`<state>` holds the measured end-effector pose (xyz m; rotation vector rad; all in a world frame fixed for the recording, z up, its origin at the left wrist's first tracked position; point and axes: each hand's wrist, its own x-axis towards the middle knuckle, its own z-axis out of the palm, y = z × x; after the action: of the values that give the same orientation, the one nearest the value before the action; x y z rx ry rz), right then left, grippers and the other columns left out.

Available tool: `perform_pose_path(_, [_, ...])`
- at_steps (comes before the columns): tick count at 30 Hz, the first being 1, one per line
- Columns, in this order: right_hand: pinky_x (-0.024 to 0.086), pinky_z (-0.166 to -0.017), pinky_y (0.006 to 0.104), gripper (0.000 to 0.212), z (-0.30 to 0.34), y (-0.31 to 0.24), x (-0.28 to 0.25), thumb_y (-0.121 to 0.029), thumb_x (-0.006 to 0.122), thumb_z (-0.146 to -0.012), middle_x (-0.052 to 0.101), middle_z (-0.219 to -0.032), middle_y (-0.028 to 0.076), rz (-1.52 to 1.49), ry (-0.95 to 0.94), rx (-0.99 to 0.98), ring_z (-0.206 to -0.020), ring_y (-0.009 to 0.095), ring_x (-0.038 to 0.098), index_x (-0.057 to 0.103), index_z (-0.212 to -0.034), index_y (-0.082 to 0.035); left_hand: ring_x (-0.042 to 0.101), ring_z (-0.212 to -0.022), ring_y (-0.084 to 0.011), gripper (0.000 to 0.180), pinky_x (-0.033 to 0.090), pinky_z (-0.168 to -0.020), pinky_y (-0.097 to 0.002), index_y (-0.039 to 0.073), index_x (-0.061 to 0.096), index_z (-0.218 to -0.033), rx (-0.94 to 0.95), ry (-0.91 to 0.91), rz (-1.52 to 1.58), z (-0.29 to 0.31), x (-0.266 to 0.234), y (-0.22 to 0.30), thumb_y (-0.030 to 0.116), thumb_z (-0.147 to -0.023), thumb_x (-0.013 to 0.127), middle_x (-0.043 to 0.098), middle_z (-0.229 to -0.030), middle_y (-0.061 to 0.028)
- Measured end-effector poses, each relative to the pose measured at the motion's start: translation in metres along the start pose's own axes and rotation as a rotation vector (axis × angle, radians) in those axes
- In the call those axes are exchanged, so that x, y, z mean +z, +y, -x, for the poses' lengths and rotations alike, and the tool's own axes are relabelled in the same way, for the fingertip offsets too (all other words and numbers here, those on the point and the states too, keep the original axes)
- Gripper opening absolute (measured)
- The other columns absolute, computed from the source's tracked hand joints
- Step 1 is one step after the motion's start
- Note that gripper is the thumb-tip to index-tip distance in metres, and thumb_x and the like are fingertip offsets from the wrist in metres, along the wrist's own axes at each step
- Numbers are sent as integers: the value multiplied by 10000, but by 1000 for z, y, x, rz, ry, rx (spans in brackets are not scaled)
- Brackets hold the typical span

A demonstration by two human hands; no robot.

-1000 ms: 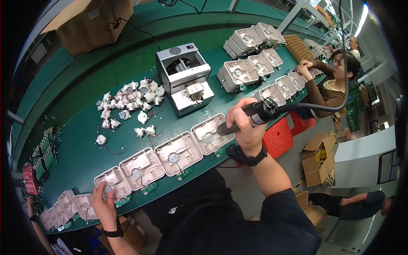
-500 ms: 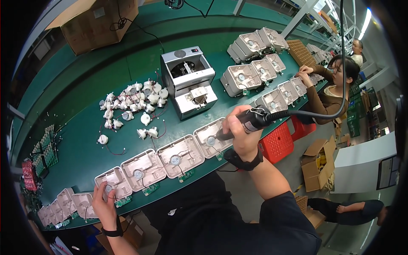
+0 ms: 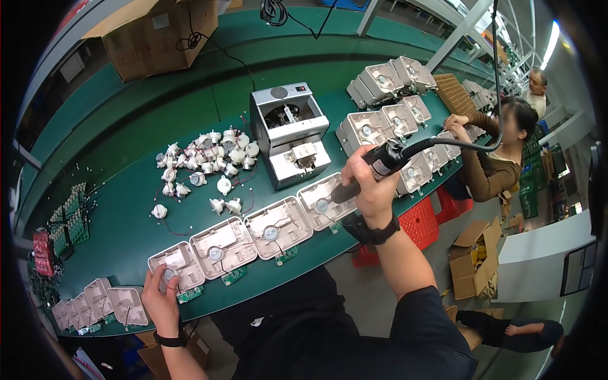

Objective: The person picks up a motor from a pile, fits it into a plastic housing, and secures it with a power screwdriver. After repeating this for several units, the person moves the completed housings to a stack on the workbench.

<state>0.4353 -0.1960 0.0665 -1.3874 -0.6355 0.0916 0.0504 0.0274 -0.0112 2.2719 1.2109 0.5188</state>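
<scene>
My left hand (image 3: 162, 303) is at the leftmost housing (image 3: 188, 259) of a row of pale plastic housings along the table's near edge. Its thumb and fingers close around a round part (image 3: 169, 276) seated inside. My right hand (image 3: 373, 193) wraps a black corded electric screwdriver (image 3: 382, 163), tilted with its tip end over the fourth housing (image 3: 308, 190). A round disc (image 3: 322, 206) sits in that housing beside the tip. Between my hands, two more housings (image 3: 288, 212) hold discs and thin wires. Green circuit boards (image 3: 235, 276) hang at their near sides.
A pile of white round parts with wires (image 3: 206, 155) lies behind the row, beside a grey metal machine (image 3: 292, 136). Stacked housings (image 3: 367, 126) stand right, near a co-worker (image 3: 500, 149). The screwdriver's cable (image 3: 472, 144) arches rightward and up. A red stool (image 3: 415, 228) stands below the edge.
The view has shifted slightly, so the table appears lower and farther right. Both hands stay at the same housings, the screwdriver still in my right hand.
</scene>
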Motion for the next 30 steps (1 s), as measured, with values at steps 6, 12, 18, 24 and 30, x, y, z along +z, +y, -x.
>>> perform_pose_path(6, [477, -566, 302, 143, -36, -37, 27, -118, 616, -920, 561, -672, 60, -219, -39, -136, -572, 158, 566, 543, -873, -4, 682, -988, -363, 379, 531, -872, -399, 8, 678, -1175, -28, -14, 19, -1, 0, 2, 56, -813, 780, 679, -1105, -218])
perform_pose_path(12, [477, -571, 302, 130, -61, -22, 44, -124, 612, -939, 543, -690, 61, -66, -99, -136, -582, 161, 548, 551, -915, -11, 684, -1014, -385, 384, 534, -868, -398, 14, 680, -1175, -3, 4, 16, -1, 2, 5, 50, -806, 783, 684, -1109, -233])
perform_pose_path(18, [480, -586, 319, 137, -17, -32, 22, -99, 612, -915, 547, -712, 83, -184, -83, 1, -595, 176, 542, 536, -989, -14, 681, -1001, -400, 380, 535, -852, -405, 17, 680, -1173, 4, 39, -5, 2, 3, 0, 52, -808, 781, 685, -1095, -236])
perform_pose_path(24, [484, -592, 336, 158, 15, -21, 16, -78, 595, -900, 555, -708, 96, -113, -170, -35, -593, 183, 546, 515, -1018, -9, 679, -975, -400, 370, 532, -833, -402, 10, 678, -1164, 16, 30, -22, 0, 4, -3, 53, -810, 778, 684, -1064, -215])
perform_pose_path(30, [489, -600, 335, 145, 24, -5, 18, -73, 589, -895, 562, -696, 94, -106, -169, -1, -589, 183, 554, 506, -988, 1, 676, -965, -396, 368, 529, -832, -393, 6, 675, -1164, 20, 27, -3, 0, 5, -2, 50, -813, 777, 678, -1037, -213])
